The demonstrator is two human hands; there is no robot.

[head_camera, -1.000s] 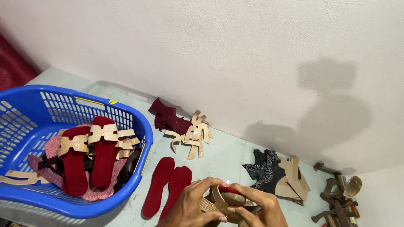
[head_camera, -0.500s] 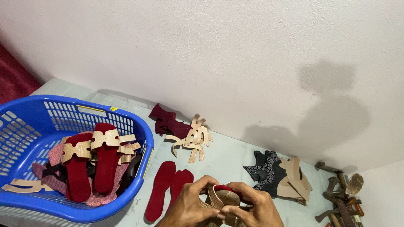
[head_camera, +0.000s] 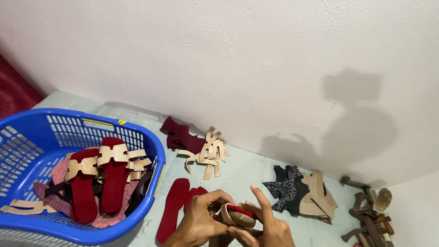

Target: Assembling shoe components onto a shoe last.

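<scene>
Both my hands meet at the bottom middle of the view. My left hand [head_camera: 196, 222] and my right hand [head_camera: 267, 226] hold a small sandal part [head_camera: 238, 214], a tan strap over a dark red insole. My right index finger sticks up. Just left of my hands, two dark red insoles [head_camera: 176, 206] lie flat on the pale surface. A blue plastic basket [head_camera: 151, 201] stands at the left with red sandals [head_camera: 98, 178] that have tan straps, on top of pink and brown pieces.
Tan strap cut-outs [head_camera: 211, 153] and dark red pieces [head_camera: 180, 135] lie near the white wall. Black patterned and tan cut-outs [head_camera: 302, 190] lie at the right. Rusty metal tools [head_camera: 368, 217] sit at the far right. A red cloth [head_camera: 16, 91] shows at the left edge.
The view has shifted slightly, so my hands sit lower in frame. My fingers have turned the sandal part, and my right index finger has lifted.
</scene>
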